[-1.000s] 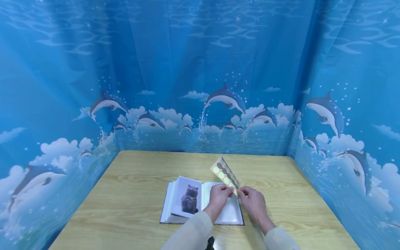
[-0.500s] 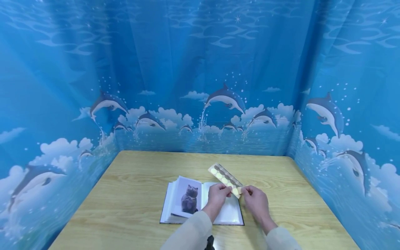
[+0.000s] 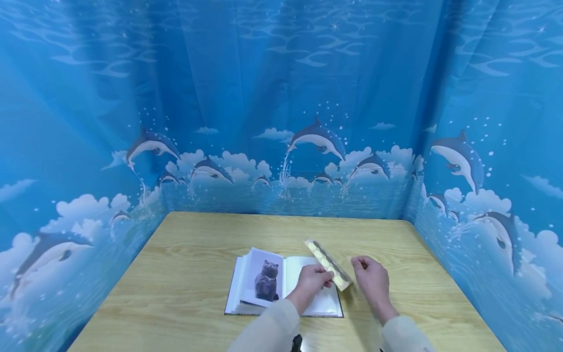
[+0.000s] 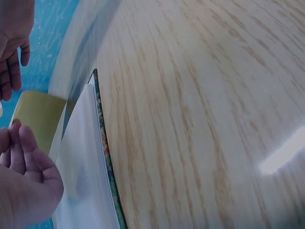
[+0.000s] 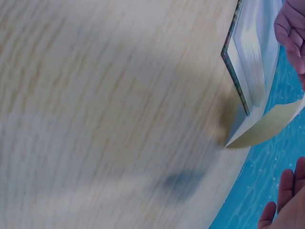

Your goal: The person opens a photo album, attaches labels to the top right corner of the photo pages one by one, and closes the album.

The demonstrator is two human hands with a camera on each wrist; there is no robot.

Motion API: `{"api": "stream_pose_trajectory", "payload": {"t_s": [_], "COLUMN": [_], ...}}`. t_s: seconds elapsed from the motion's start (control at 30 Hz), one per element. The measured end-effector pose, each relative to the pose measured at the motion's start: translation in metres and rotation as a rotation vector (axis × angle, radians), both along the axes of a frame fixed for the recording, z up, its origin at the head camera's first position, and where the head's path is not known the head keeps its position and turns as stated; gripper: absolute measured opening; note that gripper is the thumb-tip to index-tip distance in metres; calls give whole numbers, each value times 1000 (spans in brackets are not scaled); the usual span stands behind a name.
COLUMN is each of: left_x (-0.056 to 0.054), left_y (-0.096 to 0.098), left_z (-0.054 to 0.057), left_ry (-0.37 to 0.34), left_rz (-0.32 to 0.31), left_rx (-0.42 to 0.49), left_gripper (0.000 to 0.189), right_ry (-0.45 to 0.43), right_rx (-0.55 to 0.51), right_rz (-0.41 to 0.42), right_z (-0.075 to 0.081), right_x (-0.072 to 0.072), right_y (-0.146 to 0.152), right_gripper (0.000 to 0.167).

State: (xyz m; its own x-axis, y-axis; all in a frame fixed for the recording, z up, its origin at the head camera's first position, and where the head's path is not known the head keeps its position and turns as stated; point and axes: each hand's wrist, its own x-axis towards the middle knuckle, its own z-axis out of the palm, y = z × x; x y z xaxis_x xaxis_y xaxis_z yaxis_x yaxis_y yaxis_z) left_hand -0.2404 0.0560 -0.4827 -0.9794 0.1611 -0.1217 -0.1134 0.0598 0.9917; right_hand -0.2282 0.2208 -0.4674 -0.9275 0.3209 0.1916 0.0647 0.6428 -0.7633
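Note:
My left hand (image 3: pixel 310 283) pinches the lower part of a pale sheet of round stickers (image 3: pixel 322 257), with a row of light circles and a row of dark ones. The sheet slants over the right page of an open photo album (image 3: pixel 320 304). Its plain yellowish back (image 5: pixel 264 130) shows in the right wrist view, bowed beside the album's corner. Just right of the sheet is my right hand (image 3: pixel 371 281), thumb and forefinger pinched together on a small pale sticker, mostly hidden by the fingers. In the left wrist view a white bit (image 4: pixel 1 109) shows below that hand.
On the album's left page is a photo of a grey cat (image 3: pixel 267 281), that page lifted slightly. The album lies on a wood-grain table (image 3: pixel 189 274). Blue dolphin-printed curtains (image 3: pixel 246 98) enclose the table's back and sides.
My right hand has pulled away to the right from the sheet, taking a pale sticker off its lower end. The sheet, in my left hand, has tilted and shifted slightly right and down.

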Motion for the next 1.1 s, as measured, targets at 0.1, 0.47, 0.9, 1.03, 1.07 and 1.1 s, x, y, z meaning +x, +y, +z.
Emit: {"api": "stream_pose_trajectory", "payload": {"t_s": [0.1, 0.47, 0.9, 1.03, 1.07, 1.1], "left_x": [6, 8, 0, -2, -2, -2], "left_y": [3, 8, -1, -10, -12, -15], "left_z": [0, -5, -7, -5, -4, -4], "left_ry": [-28, 179, 321, 361, 379, 390], "left_rz": [-101, -121, -106, -101, -97, -94], "left_rx": [-51, -386, -506, -562, -578, -595], "left_gripper": [10, 11, 32, 32, 32, 32], "right_ry": [-7, -14, -5, -7, -8, -11], "right_rx": [6, 15, 17, 21, 17, 12], "right_rz": [-1, 2, 14, 26, 29, 32], "right_z": [1, -2, -4, -4, -4, -4], "right_x": [-1, -2, -2, -3, -3, -4], "right_y": [2, 2, -9, -10, -11, -11], "right_gripper": [28, 27, 26, 25, 25, 24]}}
